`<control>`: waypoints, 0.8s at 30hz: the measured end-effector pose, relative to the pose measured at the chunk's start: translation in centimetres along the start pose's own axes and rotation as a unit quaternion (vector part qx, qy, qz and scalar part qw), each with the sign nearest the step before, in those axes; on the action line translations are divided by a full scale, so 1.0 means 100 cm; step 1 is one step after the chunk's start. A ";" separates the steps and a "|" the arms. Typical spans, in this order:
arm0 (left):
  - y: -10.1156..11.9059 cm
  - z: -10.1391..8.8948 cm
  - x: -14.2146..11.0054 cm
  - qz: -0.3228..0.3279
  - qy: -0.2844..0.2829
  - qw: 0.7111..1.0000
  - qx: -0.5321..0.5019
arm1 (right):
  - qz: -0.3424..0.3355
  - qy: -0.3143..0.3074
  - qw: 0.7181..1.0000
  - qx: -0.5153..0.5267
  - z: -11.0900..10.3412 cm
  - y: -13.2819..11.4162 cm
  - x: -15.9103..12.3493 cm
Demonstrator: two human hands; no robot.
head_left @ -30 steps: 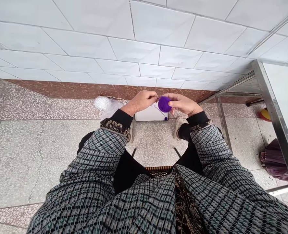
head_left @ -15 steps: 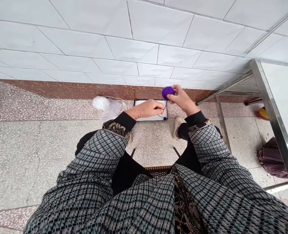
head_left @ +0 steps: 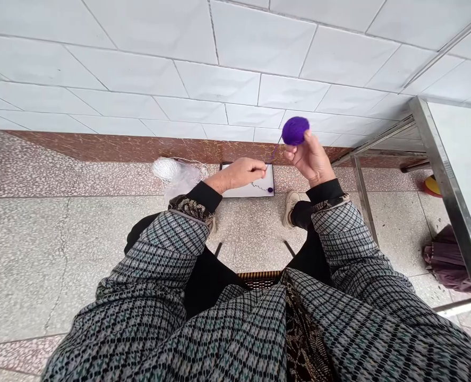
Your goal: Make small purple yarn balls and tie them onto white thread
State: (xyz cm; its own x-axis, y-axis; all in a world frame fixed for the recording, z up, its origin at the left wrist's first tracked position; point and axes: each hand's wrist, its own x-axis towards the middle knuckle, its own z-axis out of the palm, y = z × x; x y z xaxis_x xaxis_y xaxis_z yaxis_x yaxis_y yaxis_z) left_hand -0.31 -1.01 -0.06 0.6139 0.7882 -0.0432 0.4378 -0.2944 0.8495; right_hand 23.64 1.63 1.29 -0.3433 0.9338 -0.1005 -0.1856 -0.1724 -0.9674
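My right hand (head_left: 310, 156) grips a ball of purple yarn (head_left: 295, 130), held up in front of the wall's lower tiles. A strand of purple yarn (head_left: 274, 154) runs from the ball down to my left hand (head_left: 245, 174), whose fingers are pinched on it. Below my hands, a white board with a dark rim (head_left: 239, 192) lies on the floor against the wall base. On the board a small dark purple clump (head_left: 270, 190) sits near the right edge, with a wavy thread trailing left from it.
Left of the board, a ball of white yarn (head_left: 167, 168) lies beside a clear plastic bag (head_left: 185, 178). A metal-framed table (head_left: 444, 175) stands at my right, with a dark maroon bundle (head_left: 448, 257) and a yellow-red object (head_left: 431, 185) on the floor beyond its legs. The tiled wall (head_left: 235, 79) rises ahead.
My right hand has moved up and to the right with the purple ball and has turned. The strand between my hands is longer. My left hand has shifted slightly left.
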 end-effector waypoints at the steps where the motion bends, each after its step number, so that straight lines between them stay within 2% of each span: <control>1: 0.003 0.003 0.000 0.016 -0.025 1.000 -0.004 | 0.015 0.030 0.999 -0.018 0.001 0.003 0.002; 4: 0.009 0.005 -0.002 0.044 -0.066 0.997 -0.015 | 0.057 0.091 0.990 -0.096 0.006 0.015 0.008; 7: 0.009 0.000 -0.005 0.041 -0.059 0.997 -0.017 | 0.093 0.064 0.971 -0.213 0.010 0.021 0.007; 8: 0.008 -0.003 -0.006 0.036 -0.051 0.998 -0.016 | 0.111 0.032 0.960 -0.254 0.011 0.022 0.005; 10: 0.005 -0.008 -0.007 0.024 -0.032 0.999 -0.012 | 0.155 -0.070 0.932 -0.320 0.012 0.019 0.000; 13: -0.001 -0.014 -0.006 0.002 0.001 1.000 -0.001 | 0.186 -0.256 0.893 -0.318 0.012 0.008 -0.009; 15: -0.005 -0.017 -0.005 -0.018 0.032 0.999 0.008 | 0.156 -0.308 0.911 -0.225 0.010 0.000 -0.012; 17: -0.006 -0.017 -0.004 -0.036 0.058 0.998 0.012 | 0.093 -0.256 0.955 -0.118 0.007 -0.007 -0.011; 19: -0.004 -0.015 -0.004 -0.034 0.058 0.998 0.007 | 0.028 -0.141 0.989 -0.047 0.002 -0.010 -0.008; 21: 0.000 -0.010 -0.004 -0.010 0.026 1.000 -0.006 | 0.002 -0.038 0.999 -0.030 -0.002 -0.009 -0.003; 24: 0.007 -0.002 -0.004 0.034 -0.041 0.998 -0.021 | 0.020 0.040 0.997 -0.056 -0.003 0.002 0.004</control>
State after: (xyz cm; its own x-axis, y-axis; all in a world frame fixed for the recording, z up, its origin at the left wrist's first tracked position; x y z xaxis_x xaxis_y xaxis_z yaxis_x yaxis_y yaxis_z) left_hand -0.37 -1.41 0.66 0.6934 0.7201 -0.0261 0.3663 -0.3211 0.8733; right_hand 23.75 2.09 1.01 -0.2735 0.9496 -0.1534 -0.0677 -0.1781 -0.9817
